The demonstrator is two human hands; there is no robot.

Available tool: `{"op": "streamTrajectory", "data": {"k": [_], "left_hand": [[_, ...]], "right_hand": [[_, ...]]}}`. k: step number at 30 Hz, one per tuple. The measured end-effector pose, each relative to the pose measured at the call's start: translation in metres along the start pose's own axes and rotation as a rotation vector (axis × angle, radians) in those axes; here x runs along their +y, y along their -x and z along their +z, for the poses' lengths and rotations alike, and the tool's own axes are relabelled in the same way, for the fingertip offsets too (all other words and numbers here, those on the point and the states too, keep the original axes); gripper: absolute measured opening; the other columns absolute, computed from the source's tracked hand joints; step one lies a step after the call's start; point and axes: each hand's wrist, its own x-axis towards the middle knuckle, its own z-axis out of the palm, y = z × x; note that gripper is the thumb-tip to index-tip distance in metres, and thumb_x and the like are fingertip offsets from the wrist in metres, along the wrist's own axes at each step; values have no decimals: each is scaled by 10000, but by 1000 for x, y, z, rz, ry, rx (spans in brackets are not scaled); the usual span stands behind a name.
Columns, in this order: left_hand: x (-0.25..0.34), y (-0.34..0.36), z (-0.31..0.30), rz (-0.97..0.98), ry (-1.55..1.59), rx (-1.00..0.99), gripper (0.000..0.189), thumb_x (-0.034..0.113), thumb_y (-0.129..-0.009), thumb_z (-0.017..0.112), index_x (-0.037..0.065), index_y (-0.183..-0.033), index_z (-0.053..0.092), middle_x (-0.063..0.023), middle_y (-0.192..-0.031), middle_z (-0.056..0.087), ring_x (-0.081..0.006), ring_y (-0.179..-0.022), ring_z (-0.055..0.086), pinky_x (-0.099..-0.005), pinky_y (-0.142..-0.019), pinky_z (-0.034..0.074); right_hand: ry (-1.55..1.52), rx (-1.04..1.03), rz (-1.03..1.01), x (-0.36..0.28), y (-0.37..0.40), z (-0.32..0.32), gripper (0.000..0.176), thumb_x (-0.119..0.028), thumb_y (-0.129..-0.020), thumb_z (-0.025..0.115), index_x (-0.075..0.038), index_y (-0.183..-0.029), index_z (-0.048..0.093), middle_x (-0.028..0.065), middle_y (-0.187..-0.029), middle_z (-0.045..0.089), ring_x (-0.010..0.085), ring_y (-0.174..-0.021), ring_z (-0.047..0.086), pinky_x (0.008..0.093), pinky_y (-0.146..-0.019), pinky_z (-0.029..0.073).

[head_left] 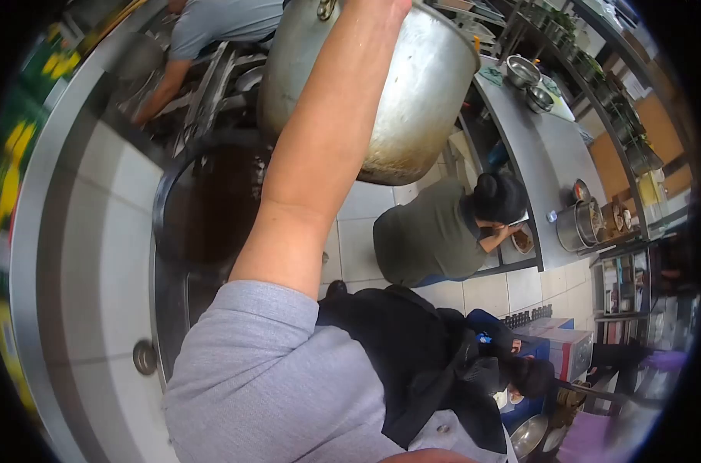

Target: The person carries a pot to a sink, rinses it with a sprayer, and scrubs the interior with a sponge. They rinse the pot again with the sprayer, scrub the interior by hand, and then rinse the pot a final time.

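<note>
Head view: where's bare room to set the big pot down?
Free: the steel counter between the bowls and the steel pots; the white tiled ledge beside the dark vat. Crowded: the counter's end by those pots, and the floor aisle, filled by a crouching person. The big pot hangs above the vat.
</note>
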Motion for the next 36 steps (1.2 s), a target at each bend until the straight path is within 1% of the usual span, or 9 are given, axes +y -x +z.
{"op": "streamTrajectory", "data": {"k": [5, 7, 9, 10, 11, 22, 26, 32, 36], "left_hand": [[-71, -68, -38, -174, 59, -115, 389, 505, -950, 519, 132, -865, 594, -10, -610, 544, -172, -496, 561, -345, -413, 473], [-89, -78, -50, -119, -1, -181, 361, 432, -990, 475, 125, -838, 589, 7, -610, 551, -152, -499, 568, -343, -404, 461], [-116, -103, -73, -160, 54, -130, 349, 380, -953, 538, 60, -872, 651, -76, -684, 644, -250, -585, 636, -408, -516, 518], [-127, -101, -68, -100, -97, -62, 433, 551, -919, 542, 132, -898, 436, -70, -767, 563, -295, -730, 608, -497, -606, 498], [-141, -114, -78, -156, -46, -111, 397, 530, -914, 570, 162, -894, 423, -46, -741, 562, -287, -712, 617, -516, -551, 505], [-294, -224, -211, -595, -151, -47, 441, 606, -892, 563, 173, -874, 480, -28, -720, 572, -233, -674, 587, -443, -595, 472], [-372, -266, -282, -791, -221, 55, 440, 599, -923, 510, 169, -855, 447, -14, -646, 477, -214, -607, 522, -420, -588, 438], [-456, -346, -375, -1114, -277, 294, 442, 568, -910, 574, 163, -804, 434, -14, -530, 413, -193, -438, 417, -356, -459, 357], [-470, -399, -363, -1105, -447, 306, 427, 543, -912, 588, 164, -800, 428, 6, -526, 386, -162, -429, 393, -342, -456, 344]], "right_hand": [[-43, -5, 295, 44, 6, 22, 216, -110, -741, 720, -60, -951, 713, 84, -906, 670, 214, -876, 632, 409, -762, 481], [-66, -18, 347, 46, -10, 32, 212, -110, -740, 719, -60, -946, 713, 84, -899, 668, 215, -866, 631, 406, -755, 482], [-99, -14, 369, 37, -31, 38, 208, -109, -739, 719, -59, -941, 713, 85, -892, 667, 215, -857, 631, 404, -748, 482], [-116, 1, 352, 30, -44, 36, 206, -109, -739, 719, -59, -939, 713, 85, -889, 666, 215, -852, 631, 403, -744, 483], [-136, 10, 329, 15, -57, 34, 204, -109, -738, 719, -58, -936, 713, 85, -885, 665, 215, -847, 631, 402, -741, 483], [-281, 188, 102, -195, -171, 2, 183, -107, -732, 717, -55, -908, 711, 88, -846, 658, 217, -795, 630, 389, -702, 486], [-296, 243, 251, -239, -206, 11, 176, -106, -730, 716, -54, -898, 710, 89, -832, 655, 218, -775, 630, 384, -688, 488], [-324, 251, 505, -319, -236, 23, 165, -105, -727, 715, -52, -882, 709, 91, -811, 651, 219, -747, 629, 377, -667, 489], [-362, 276, 561, -368, -249, 15, 157, -104, -724, 715, -50, -872, 709, 92, -797, 648, 219, -728, 629, 372, -652, 491]]}}
